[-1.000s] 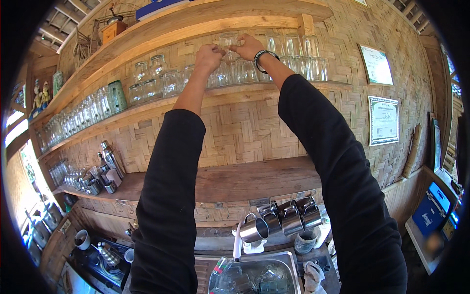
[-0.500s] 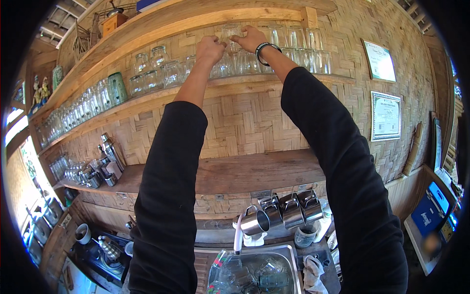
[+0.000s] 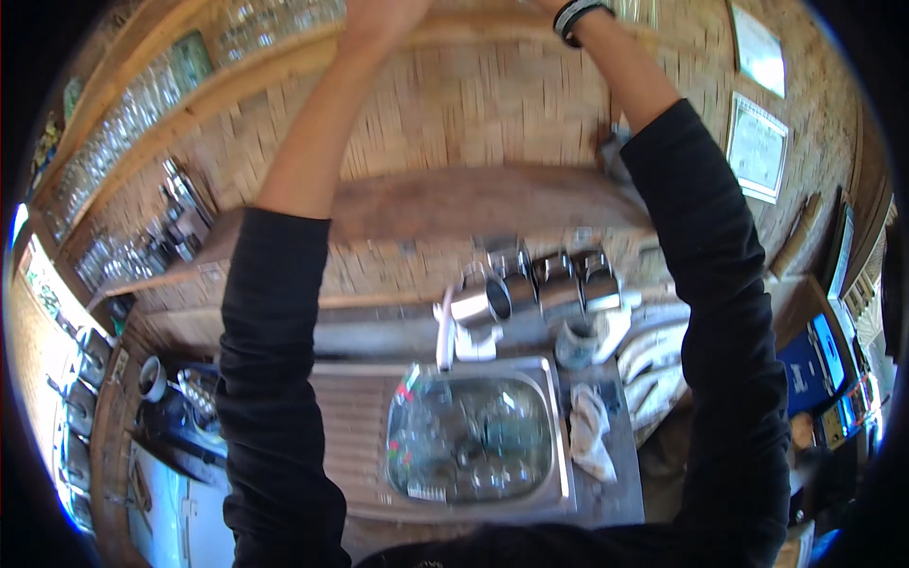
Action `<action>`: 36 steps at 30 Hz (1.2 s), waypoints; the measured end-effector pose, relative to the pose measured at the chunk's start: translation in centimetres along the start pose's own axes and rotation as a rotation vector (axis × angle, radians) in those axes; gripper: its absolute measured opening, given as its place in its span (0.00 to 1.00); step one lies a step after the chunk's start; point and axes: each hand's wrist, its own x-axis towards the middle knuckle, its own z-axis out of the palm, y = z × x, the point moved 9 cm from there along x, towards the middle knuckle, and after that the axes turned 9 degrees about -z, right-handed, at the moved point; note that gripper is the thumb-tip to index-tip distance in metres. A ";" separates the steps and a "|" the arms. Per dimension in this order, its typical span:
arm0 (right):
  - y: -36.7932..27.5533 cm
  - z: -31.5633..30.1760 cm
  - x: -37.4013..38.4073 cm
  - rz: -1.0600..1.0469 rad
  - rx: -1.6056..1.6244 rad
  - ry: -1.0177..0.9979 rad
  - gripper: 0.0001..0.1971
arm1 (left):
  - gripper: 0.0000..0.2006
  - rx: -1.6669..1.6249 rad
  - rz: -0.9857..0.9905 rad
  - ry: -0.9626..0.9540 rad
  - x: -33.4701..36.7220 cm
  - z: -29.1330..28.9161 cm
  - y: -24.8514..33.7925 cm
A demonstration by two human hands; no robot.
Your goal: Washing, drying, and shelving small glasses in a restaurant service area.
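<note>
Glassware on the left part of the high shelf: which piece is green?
The green container at the right end of the left-hand row. It looks broader than the tall clear glasses beside it, which show no such colour.

A brown wooden shelf [image 3: 473, 204] runs along the woven wall [image 3: 464, 118].

We wear plain black sleeves [image 3: 276, 331] and a black wristband [image 3: 571, 16] with pale markings. We see a woven wall [image 3: 473, 104] in a tan, basket-like pattern above a reddish-brown lower shelf [image 3: 473, 201]. Near the front edge of the honey-coloured upper shelf [image 3: 275, 54], we find a green jar [image 3: 191, 62] beside clear glasses [image 3: 267, 19]. We notice red and green patches [image 3: 402, 390] by the left edge of the silver-grey sink [image 3: 561, 454], and a white cloth [image 3: 592, 431] past its right edge. We also see silver mugs [image 3: 559, 295] and a deep blue box [image 3: 805, 374].
</note>
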 end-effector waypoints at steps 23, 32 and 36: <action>-25.8 -2.3 -36.0 0.415 0.412 -0.332 0.15 | 0.04 -0.248 -0.716 -0.369 -41.3 -7.1 5.3; -30.0 -1.1 -48.5 0.729 0.480 -0.437 0.13 | 0.03 -0.213 -1.025 -0.408 -53.9 -9.1 4.4; -31.4 -0.9 -56.8 0.876 0.498 -0.558 0.10 | 0.04 -0.144 -1.157 -0.395 -60.0 -12.0 2.2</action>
